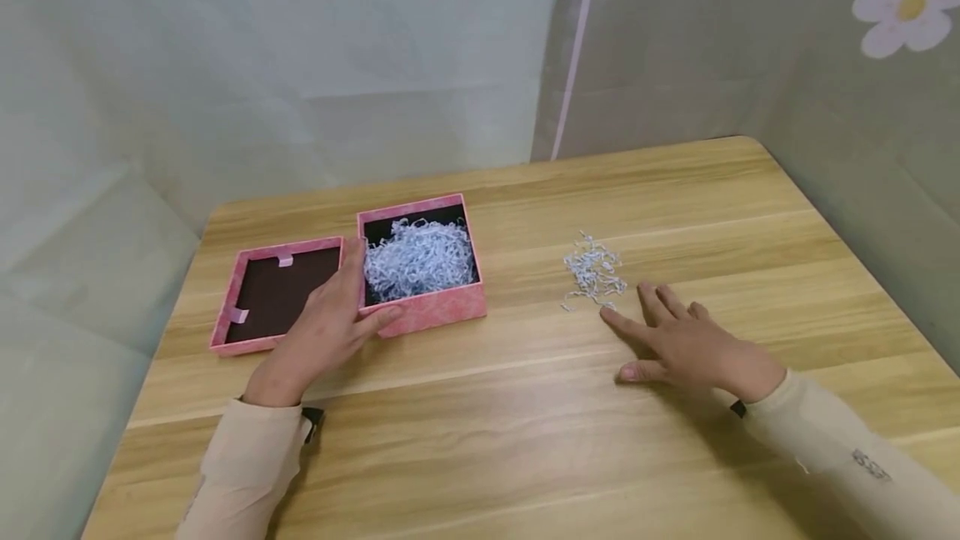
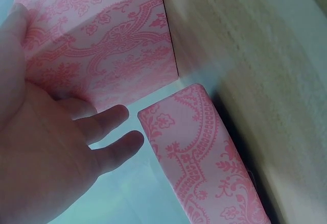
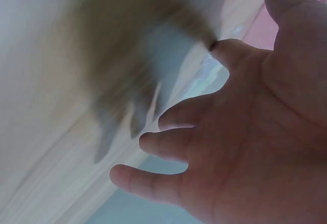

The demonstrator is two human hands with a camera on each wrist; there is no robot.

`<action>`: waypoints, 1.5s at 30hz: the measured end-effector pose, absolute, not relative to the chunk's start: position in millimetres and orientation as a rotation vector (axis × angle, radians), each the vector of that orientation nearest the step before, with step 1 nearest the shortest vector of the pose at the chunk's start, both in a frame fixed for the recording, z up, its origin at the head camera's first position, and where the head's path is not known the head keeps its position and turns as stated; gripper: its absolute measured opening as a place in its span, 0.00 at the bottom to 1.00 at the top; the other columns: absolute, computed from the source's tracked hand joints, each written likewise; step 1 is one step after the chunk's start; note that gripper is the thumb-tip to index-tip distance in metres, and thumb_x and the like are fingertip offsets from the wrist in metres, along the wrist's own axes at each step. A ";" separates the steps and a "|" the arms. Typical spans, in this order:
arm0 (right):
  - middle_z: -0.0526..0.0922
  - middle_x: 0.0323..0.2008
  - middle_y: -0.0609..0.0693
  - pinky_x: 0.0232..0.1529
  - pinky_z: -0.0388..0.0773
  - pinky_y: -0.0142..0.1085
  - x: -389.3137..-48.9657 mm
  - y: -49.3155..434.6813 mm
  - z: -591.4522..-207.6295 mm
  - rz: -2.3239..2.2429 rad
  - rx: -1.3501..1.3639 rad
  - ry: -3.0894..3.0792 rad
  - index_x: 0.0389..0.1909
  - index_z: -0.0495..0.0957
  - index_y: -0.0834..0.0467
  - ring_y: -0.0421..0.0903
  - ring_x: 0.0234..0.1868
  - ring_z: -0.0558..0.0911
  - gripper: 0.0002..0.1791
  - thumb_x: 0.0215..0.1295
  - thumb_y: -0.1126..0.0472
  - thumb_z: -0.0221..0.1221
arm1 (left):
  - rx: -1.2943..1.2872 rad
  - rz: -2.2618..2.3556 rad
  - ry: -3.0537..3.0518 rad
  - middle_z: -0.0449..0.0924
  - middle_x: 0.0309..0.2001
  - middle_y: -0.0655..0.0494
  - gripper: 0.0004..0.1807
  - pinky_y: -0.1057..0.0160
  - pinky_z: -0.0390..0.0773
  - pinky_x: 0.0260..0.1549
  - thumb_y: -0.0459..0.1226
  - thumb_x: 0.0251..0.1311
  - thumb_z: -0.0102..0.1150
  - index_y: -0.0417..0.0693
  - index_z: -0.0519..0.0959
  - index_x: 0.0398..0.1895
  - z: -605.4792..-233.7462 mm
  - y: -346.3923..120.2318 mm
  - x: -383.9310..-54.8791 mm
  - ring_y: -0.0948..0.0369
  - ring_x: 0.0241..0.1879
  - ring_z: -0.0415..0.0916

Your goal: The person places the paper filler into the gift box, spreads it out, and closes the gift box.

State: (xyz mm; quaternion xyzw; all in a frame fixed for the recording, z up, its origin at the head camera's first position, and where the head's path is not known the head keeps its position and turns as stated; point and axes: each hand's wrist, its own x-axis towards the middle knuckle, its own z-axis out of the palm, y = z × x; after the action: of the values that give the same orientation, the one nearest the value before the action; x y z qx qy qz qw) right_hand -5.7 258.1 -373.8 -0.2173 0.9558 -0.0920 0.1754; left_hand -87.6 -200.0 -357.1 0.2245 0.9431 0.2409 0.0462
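A pink patterned box (image 1: 435, 311) with a dark inside stands on the table, heaped with pale blue shredded paper (image 1: 422, 261). My left hand (image 1: 324, 327) rests against its near left corner, thumb along the front wall and fingers at the left side. In the left wrist view those fingers are extended beside the box (image 2: 112, 45). To the right, a small loose pile of the same shreds (image 1: 592, 269) lies on the wood. My right hand (image 1: 686, 348) is spread just right of the pile, index fingertip at its near edge. Nothing shows in the right palm (image 3: 230, 132).
The pink lid (image 1: 225, 319) lies left of the box, inside up, with two small ribbon tabs. The wooden table (image 1: 480, 440) has rounded far corners. Pale cloth walls (image 1: 337, 65) stand behind it and at the sides.
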 end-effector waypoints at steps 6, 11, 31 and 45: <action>0.45 0.72 0.81 0.56 0.56 0.79 -15.1 260.1 -377.5 -0.235 -0.604 2.743 0.81 0.54 0.48 0.81 0.71 0.48 0.45 0.70 0.30 0.50 | 0.689 0.728 2.878 0.27 0.81 0.46 0.59 0.34 0.50 0.68 0.56 0.68 0.59 0.48 0.26 0.81 -358.1 -198.8 -89.0 0.40 0.77 0.40; 0.42 0.74 0.78 0.58 0.52 0.79 -12.2 236.4 -378.0 -0.301 -0.717 2.753 0.80 0.55 0.46 0.77 0.73 0.44 0.45 0.69 0.30 0.52 | 0.681 0.734 2.887 0.27 0.81 0.47 0.59 0.34 0.50 0.68 0.57 0.68 0.59 0.48 0.26 0.81 -357.7 -199.8 -89.0 0.41 0.77 0.40; 0.44 0.74 0.79 0.55 0.57 0.79 -26.5 232.1 -379.7 -0.225 -0.724 2.784 0.80 0.57 0.49 0.80 0.72 0.47 0.45 0.69 0.30 0.53 | 0.685 0.737 2.881 0.28 0.81 0.45 0.60 0.34 0.50 0.67 0.56 0.68 0.60 0.48 0.25 0.81 -356.4 -199.8 -88.2 0.39 0.77 0.41; 0.49 0.77 0.68 0.64 0.57 0.70 -49.9 255.1 -364.2 -0.840 -0.563 2.792 0.80 0.56 0.53 0.71 0.74 0.55 0.38 0.75 0.44 0.56 | 0.688 0.733 2.881 0.29 0.81 0.44 0.61 0.33 0.51 0.67 0.55 0.67 0.61 0.51 0.24 0.80 -357.6 -199.1 -88.9 0.37 0.76 0.42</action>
State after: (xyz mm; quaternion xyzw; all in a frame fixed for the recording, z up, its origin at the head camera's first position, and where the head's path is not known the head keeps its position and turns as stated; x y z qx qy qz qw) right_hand -49.9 255.1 -364.2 -0.1890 0.9367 -0.2820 0.0860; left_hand -88.9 -199.1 -357.6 0.2254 0.9431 0.2401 0.0450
